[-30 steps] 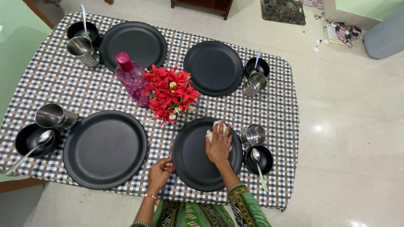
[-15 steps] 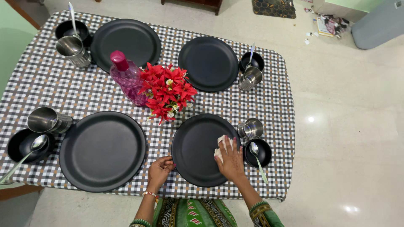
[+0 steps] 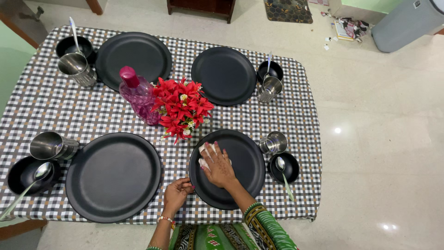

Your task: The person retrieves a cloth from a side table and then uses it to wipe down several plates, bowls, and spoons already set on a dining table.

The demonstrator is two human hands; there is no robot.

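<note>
Pressing a small white cloth flat under spread fingers, the right hand rests on the near black plate, while the left hand pinches that plate's rim. The cloth looks soft and light; the plate looks stiff, smooth, probably slippery, best steadied at its rim. A steel cup and a spoon in a small bowl crowd the right hand's outer side; the surface drops away just beyond.

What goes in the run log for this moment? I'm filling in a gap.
right hand: flat on white cloth, on near black plate | left hand: at plate's rim | nearby: steel cup, red flowers
</note>
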